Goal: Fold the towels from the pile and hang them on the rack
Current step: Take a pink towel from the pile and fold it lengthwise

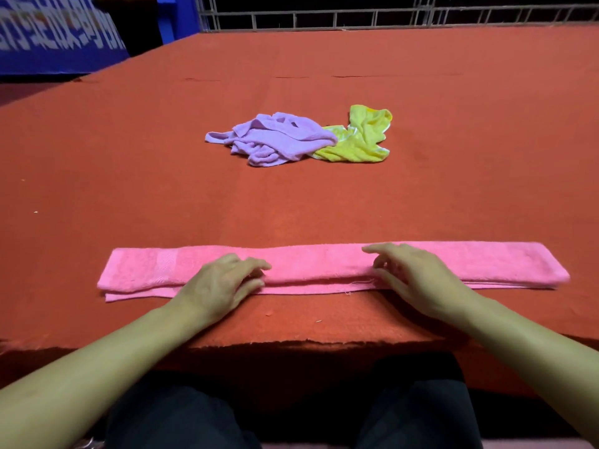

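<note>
Pink towel (324, 267) lies folded into a long narrow strip across the lower middle of the frame, near the front edge of the red-covered table (129, 157), running left to right; a thinner lower layer sticks out along its near edge. Left hand (223, 283) rests palm down on the strip left of centre, fingers loosely bent and slightly spread, tips on the cloth, nothing gripped. Right hand (411, 277) sits on the strip right of centre, fingers relaxed and a bit apart, index reaching toward the far edge; thumb side at the near hem, cannot tell if it pinches the fabric. Both forearms come in from the bottom corners of the frame. Above centre, well apart from the pink strip, the pile: crumpled purple towel (275, 139) on the left, touching and partly overlapping a crumpled yellow towel (359, 137) on its right. Along the top of the frame, behind the table's far edge, a metal railing (389, 14) of pale bars. Upper left corner has a blue banner (48, 43) with white characters, blurred. Dark trousers (194, 416) visible at the bottom below the table edge.
</note>
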